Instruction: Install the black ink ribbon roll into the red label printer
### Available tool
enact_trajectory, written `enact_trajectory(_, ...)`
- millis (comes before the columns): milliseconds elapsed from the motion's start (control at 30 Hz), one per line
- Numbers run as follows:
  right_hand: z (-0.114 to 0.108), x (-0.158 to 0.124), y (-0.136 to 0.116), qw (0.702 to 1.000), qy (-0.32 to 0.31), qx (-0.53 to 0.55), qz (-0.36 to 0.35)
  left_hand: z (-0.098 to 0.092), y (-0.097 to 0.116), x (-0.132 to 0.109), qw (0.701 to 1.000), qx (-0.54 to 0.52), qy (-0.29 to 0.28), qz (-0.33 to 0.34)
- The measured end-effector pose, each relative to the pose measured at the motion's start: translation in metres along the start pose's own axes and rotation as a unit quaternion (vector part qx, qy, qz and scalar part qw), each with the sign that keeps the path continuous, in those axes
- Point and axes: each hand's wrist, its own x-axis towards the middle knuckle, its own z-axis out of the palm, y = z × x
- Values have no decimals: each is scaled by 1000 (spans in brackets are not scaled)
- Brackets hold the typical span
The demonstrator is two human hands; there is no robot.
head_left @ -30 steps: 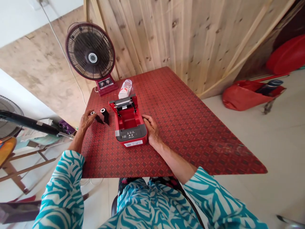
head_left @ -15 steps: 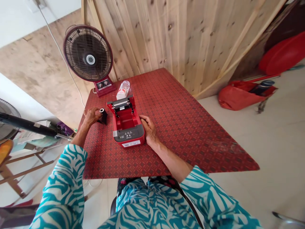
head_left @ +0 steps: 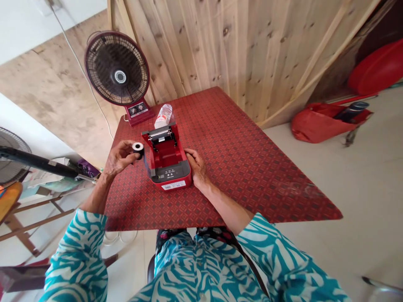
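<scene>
A plank wall [head_left: 252,54] of pale knotty wood rises behind the printer, and the printer sits on a big red patterned table [head_left: 239,176], with the person's teal-and-white sleeves [head_left: 75,260] reaching in from the near side. Well off to the printer's right, on the pale floor, lies a red bag [head_left: 317,128] with a dark flask [head_left: 351,111] poking out of it, and a round red tub [head_left: 376,67] sits beyond that. Far to the printer's left, a dark pole [head_left: 37,164] crosses in front of a second fan [head_left: 12,157]. A desk fan [head_left: 118,69] stands at the table's far corner, beyond the printer and to its left. The small red printer [head_left: 166,165] has its lid tipped open, showing a hollow red compartment with nothing visible inside. A clear plastic bottle [head_left: 163,116] lies just behind the raised lid. The left hand [head_left: 119,158] is just beside the printer's left edge, raised off the table and grasping a black roll [head_left: 137,149] in its fingertips (its white core faces the camera). The right hand [head_left: 197,167] rests on the printer's right side, its fingers curled over the edge in a light hold.
</scene>
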Motion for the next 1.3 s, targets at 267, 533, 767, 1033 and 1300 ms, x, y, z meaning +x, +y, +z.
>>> enact_trajectory(267,0,1,1,1000,-2,-10,-5,70,49,8,932,310,-171,81)
enact_trajectory(533,2,3,1,1000,-1,1,-5,105,70,30,776,570,-268,-11)
enact_trajectory(767,1,3,-2,1000,-2,1,0,95,58,34,818,490,-300,39)
enact_trajectory(1033,0,-1,-5,1000,6,-3,6,59,57,-8,903,296,-289,119)
enact_trajectory(1300,0,-3,-7,1000,1,2,16,65,52,-15,943,188,-270,45)
